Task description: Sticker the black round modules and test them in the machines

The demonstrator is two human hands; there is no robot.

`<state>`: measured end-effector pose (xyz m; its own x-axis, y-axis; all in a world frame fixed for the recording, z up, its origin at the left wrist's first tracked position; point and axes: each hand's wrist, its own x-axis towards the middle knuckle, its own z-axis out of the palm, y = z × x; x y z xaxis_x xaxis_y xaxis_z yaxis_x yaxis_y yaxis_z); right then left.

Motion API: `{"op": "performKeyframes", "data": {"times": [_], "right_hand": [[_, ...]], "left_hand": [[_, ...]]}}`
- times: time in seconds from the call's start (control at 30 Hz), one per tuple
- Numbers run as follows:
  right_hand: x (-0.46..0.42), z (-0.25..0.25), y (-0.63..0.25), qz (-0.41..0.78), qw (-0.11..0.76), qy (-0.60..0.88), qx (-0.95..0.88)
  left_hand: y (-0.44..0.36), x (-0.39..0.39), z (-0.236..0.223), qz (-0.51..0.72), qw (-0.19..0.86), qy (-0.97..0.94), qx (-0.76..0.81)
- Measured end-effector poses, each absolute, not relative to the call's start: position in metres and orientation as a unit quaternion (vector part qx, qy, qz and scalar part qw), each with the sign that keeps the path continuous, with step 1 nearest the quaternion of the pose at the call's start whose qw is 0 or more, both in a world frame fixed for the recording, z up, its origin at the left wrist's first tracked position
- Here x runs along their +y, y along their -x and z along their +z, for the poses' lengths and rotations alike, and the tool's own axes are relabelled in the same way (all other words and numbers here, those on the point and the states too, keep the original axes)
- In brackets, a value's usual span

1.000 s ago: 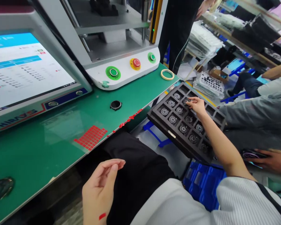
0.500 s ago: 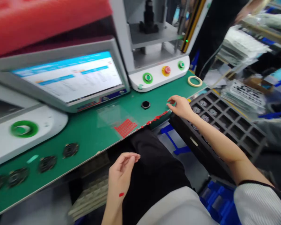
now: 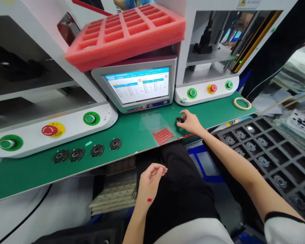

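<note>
My right hand has its thumb and fingers closed around the edge of a small black round part, at the green table top. The fingers partly cover that part. A sheet of small red stickers lies just left of it, and a few red stickers line the table edge below the hand. My left hand hovers over my lap in front of the table, fingers curled in against the thumb, with nothing visible in them. One red sticker is on the left wrist.
Several black round speaker-like parts stand in a row at left. A black compartment tray with similar parts is at right. A tape roll, monitor, button panels and red foam tray surround the table.
My right hand has moved from beside the black round part onto it and closed its fingers on it. The left hand stays curled over my lap. The view has swung left.
</note>
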<state>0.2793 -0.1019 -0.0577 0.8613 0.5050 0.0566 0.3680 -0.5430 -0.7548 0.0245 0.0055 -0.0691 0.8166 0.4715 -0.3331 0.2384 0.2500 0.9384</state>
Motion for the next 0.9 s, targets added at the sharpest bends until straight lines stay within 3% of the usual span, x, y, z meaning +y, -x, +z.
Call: {"op": "performKeyframes", "data": {"times": [0.1,0.17,0.27,0.43,0.6,0.9], "right_hand": [[-0.103,-0.044,-0.226,0.172,0.508,0.776,-0.332],[-0.107,-0.037,-0.186,0.245,0.619,0.651,-0.364],[-0.116,-0.031,-0.143,0.275,0.725,0.529,-0.346],[-0.129,-0.022,-0.122,0.259,0.715,0.554,-0.337],[-0.135,-0.009,-0.111,0.044,0.702,0.63,-0.328],[-0.142,-0.005,-0.107,0.038,0.666,0.646,-0.372]], "left_hand": [[-0.034,-0.001,-0.059,0.056,0.814,-0.517,0.26],[-0.038,-0.004,-0.051,0.068,0.87,-0.435,0.223],[-0.041,-0.008,-0.041,0.099,0.905,-0.36,0.204],[-0.033,-0.015,-0.035,0.174,0.855,-0.422,0.248],[-0.02,-0.015,-0.032,0.318,0.681,-0.632,0.19],[-0.008,0.002,-0.031,0.375,0.556,-0.741,0.046]]}}
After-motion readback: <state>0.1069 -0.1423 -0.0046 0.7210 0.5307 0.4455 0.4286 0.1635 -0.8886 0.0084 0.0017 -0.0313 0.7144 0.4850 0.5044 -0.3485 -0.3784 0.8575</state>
